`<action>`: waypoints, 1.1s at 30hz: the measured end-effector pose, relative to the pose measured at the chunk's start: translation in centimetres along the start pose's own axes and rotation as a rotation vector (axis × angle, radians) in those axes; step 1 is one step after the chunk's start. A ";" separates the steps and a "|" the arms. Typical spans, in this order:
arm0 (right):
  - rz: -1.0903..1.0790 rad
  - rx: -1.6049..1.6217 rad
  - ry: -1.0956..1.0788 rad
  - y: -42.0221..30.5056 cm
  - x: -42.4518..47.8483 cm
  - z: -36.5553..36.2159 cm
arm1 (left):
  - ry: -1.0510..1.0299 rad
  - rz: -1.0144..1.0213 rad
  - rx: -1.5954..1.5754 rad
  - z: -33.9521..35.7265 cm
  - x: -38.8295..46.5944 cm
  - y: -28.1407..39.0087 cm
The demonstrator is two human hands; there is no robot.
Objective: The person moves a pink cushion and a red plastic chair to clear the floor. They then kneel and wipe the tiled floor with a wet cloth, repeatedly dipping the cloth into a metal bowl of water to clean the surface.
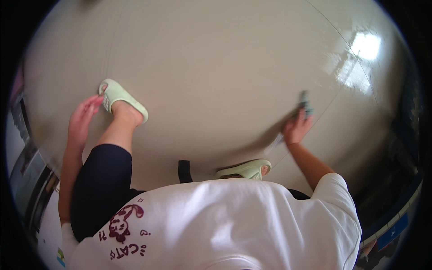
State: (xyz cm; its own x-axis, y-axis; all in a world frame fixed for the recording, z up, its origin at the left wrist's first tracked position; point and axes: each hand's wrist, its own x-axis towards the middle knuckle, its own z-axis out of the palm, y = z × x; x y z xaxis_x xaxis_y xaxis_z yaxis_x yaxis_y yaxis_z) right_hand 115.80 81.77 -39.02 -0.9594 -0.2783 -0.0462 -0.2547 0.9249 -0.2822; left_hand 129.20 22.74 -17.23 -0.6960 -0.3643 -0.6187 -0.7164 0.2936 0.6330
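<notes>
Low over the smooth beige floor [202, 84], my right hand [297, 127] is closed around a blurred grey-green thing [305, 103], perhaps a cloth or brush; its kind cannot be told. A pale, patterned strip [274, 143] shows just below that hand, and whether it belongs to the same thing is unclear. My left hand [82, 116] is beside the toe of a pale green slide sandal [126, 98] on my foot, its fingers loosely bent and nothing visible in them. The other green sandal [251, 168] shows beyond the hem of my white T-shirt.
A black strap-like piece [184, 171] juts out by my shirt hem. Thin joint lines cross the floor, and bright window reflections [366, 45] lie at the upper right. Dark, unclear furniture or objects line the right edge. More objects stand at the left rim.
</notes>
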 end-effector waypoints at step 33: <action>-0.584 0.322 -0.354 -40.9 9.8 12.5 | -0.211 0.106 -0.203 -11.5 20.7 3.8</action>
State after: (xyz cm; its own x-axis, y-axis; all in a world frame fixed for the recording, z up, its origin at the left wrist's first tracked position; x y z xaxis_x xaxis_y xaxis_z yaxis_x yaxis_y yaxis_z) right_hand 118.34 37.97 -39.89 -0.5694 -0.8167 -0.0935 -0.6096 0.4958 -0.6185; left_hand 112.59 6.17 -22.30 -0.7762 -0.1430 -0.6141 -0.6298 0.1296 0.7659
